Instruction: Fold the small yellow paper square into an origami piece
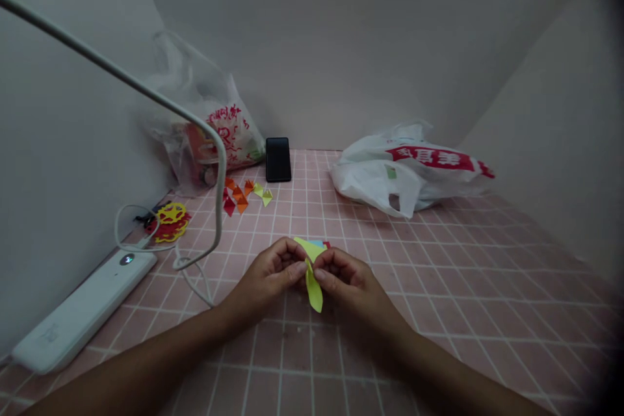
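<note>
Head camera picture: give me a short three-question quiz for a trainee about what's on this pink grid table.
1. True or false: both hands pinch the yellow-green paper strip between them.
2. Which thing stands against the back wall? A) black phone B) white plastic bag C) lamp base
3. Fill in: the small folded paper pieces lie just in front of the ____ bag.

Key
1. True: the left hand and the right hand both grip it with their fingers, above the table.
2. A, the black phone; the white plastic bag lies slumped, and the lamp base lies flat at left.
3. Clear: the clear plastic bag.
</note>
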Demonstrator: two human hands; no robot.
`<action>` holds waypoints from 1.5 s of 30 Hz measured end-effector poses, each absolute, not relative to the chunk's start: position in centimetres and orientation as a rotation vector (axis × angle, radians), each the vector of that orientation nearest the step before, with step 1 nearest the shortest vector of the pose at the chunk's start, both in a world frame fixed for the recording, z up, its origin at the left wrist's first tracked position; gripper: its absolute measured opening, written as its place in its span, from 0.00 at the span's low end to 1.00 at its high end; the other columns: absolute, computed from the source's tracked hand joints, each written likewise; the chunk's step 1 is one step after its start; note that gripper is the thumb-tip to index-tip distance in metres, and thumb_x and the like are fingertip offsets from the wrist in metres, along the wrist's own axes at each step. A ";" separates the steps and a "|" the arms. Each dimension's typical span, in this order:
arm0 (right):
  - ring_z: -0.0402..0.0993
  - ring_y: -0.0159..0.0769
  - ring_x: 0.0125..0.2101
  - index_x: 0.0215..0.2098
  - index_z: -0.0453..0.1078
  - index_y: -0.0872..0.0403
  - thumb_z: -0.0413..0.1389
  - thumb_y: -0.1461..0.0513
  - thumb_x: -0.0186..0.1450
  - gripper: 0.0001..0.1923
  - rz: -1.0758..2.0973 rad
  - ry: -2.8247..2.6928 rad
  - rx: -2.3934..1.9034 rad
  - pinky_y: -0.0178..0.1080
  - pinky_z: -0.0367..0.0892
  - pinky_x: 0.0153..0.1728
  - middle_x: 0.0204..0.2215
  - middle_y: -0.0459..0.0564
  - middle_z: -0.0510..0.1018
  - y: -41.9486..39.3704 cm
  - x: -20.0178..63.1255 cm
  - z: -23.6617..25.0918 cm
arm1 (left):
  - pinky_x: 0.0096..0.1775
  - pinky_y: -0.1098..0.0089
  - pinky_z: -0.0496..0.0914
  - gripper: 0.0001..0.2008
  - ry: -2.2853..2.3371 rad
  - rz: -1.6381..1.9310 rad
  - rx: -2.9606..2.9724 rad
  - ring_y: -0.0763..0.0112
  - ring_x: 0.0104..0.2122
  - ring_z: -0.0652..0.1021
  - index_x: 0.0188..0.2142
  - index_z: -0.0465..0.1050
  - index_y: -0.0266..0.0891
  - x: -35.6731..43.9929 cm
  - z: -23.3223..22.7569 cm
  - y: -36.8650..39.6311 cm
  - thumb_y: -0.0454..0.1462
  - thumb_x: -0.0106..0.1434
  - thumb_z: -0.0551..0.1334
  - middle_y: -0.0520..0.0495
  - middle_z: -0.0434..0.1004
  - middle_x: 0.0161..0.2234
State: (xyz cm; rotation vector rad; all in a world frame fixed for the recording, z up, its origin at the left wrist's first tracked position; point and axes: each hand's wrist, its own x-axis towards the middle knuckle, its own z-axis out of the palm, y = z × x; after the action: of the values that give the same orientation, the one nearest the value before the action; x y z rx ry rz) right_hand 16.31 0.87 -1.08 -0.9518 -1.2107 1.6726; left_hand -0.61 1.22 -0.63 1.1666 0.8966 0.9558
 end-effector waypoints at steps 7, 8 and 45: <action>0.61 0.27 0.20 0.29 0.64 0.53 0.61 0.56 0.59 0.12 1.673 -1.249 -0.977 0.32 0.57 0.20 0.22 0.41 0.67 0.9 16.4 -1.2 | 0.33 0.69 0.67 0.10 0.922 0.937 1.164 0.70 0.30 0.72 0.34 0.71 0.38 -0.7 -0.5 1.3 0.42 0.57 0.66 0.50 0.72 0.30; 0.61 0.27 0.20 0.29 0.64 0.53 0.61 0.56 0.59 0.11 1.664 -1.255 -0.978 0.32 0.57 0.20 0.22 0.41 0.67 0.9 16.4 -1.2 | 0.33 0.69 0.67 0.10 0.925 0.936 1.154 0.71 0.29 0.72 0.34 0.71 0.38 -0.7 -0.5 1.3 0.42 0.57 0.67 0.51 0.72 0.29; 0.61 0.29 0.22 0.26 0.63 0.53 0.54 0.62 0.60 0.07 1.426 -1.492 -1.129 0.33 0.57 0.23 0.21 0.42 0.66 0.7 16.4 -0.9 | 0.33 0.72 0.66 0.09 1.076 0.886 1.166 0.74 0.28 0.71 0.31 0.70 0.36 -0.3 -0.4 1.1 0.40 0.55 0.66 0.53 0.71 0.26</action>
State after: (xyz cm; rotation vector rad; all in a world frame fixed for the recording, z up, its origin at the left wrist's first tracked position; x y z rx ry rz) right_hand 16.40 0.70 -0.89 -1.1289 -1.4923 1.4265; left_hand -0.31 1.07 -0.36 1.1658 1.0763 0.8862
